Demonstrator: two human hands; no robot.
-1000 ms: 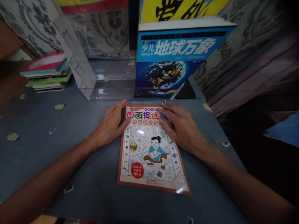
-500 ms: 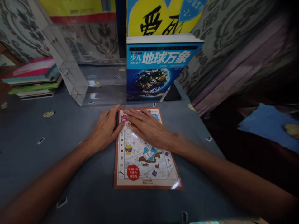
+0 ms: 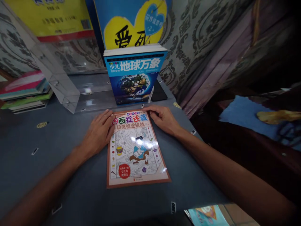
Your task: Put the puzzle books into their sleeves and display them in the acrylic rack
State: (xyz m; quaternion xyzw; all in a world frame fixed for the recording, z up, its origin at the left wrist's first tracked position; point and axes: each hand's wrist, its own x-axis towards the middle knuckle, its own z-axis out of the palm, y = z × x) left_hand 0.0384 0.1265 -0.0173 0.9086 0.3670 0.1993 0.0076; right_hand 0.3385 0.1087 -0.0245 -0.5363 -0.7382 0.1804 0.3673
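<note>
Orange-bordered puzzle book [image 3: 135,150] reads 画捉迷藏; blue book [image 3: 134,78] reads 地球万象.

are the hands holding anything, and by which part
Nothing is lifted. The left hand rests on the upper-left edge of the thin orange-bordered picture book lying flat on the table; the right hand touches its top-right corner.

Both forearms reach forward. The left hand [image 3: 98,133] lies flat, palm down, fingers spread; the right hand [image 3: 164,119] seems loosely curled, fingertips pointing left.
</note>
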